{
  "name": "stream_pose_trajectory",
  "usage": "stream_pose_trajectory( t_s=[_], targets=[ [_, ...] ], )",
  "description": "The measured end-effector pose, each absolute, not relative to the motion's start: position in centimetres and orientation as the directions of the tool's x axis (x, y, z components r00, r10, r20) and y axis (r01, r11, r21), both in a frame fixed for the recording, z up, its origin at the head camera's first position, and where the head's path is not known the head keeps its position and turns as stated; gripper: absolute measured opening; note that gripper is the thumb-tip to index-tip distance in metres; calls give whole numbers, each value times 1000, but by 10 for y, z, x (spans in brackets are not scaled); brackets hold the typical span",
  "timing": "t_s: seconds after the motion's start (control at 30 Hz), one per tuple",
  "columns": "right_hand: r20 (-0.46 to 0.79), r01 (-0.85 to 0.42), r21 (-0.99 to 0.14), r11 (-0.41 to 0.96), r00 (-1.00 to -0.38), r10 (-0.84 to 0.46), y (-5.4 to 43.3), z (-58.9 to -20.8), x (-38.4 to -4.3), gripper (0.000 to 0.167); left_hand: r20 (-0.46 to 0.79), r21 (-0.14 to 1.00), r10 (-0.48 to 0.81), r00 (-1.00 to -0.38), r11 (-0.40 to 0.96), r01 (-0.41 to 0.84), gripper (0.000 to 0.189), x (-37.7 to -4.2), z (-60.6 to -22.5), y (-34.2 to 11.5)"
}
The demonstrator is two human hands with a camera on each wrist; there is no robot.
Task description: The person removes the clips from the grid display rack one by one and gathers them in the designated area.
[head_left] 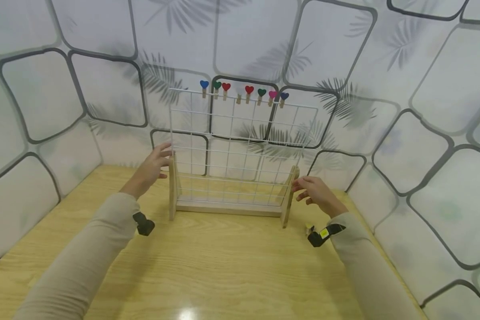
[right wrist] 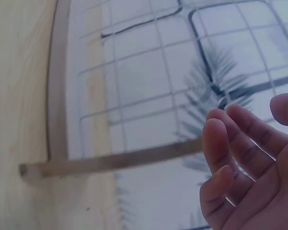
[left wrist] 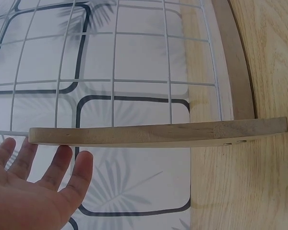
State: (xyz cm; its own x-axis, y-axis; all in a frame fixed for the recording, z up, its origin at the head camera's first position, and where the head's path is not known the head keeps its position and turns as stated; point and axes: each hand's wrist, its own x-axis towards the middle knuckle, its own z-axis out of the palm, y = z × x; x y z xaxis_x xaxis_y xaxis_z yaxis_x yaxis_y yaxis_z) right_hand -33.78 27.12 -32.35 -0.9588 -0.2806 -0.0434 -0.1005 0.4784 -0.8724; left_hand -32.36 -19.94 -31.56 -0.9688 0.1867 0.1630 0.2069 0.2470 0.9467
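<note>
White wire grid rack with a pale wooden stand [head_left: 234, 153] stands upright on our yellow wood-grain table [head_left: 208, 262], between our two hands. Just outside the rack's left side post [head_left: 172, 189] is our left hand [head_left: 154, 165], its fingers parted and nearly straight; near the rack's right end is our right hand [head_left: 314, 190], fingers loosely bent, thumb apart. Whether either touches the rack, we cannot tell. Along the rack's top edge we see small wooden clothespins [head_left: 248, 94], most topped with blue, green, red or pink hearts.
</note>
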Motion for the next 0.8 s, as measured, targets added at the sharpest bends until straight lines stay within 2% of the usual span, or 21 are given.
stream_pose_trajectory(
  t_s=[0.3,0.53,0.8],
  targets=[
    [43,-196,-883,426,-939,-342,231,-277,-344,46,167,936,188,-968,278,216,59,-328,-319,-202],
    [103,-272,-880,388,-909,-404,195,-236,-346,46,185,939,221,-958,249,239,55,-329,-321,-205],
    [208,-359,-870,339,-889,-408,152,-196,-350,39,186,935,245,-952,254,248,53,-327,-322,-207]
  ],
)
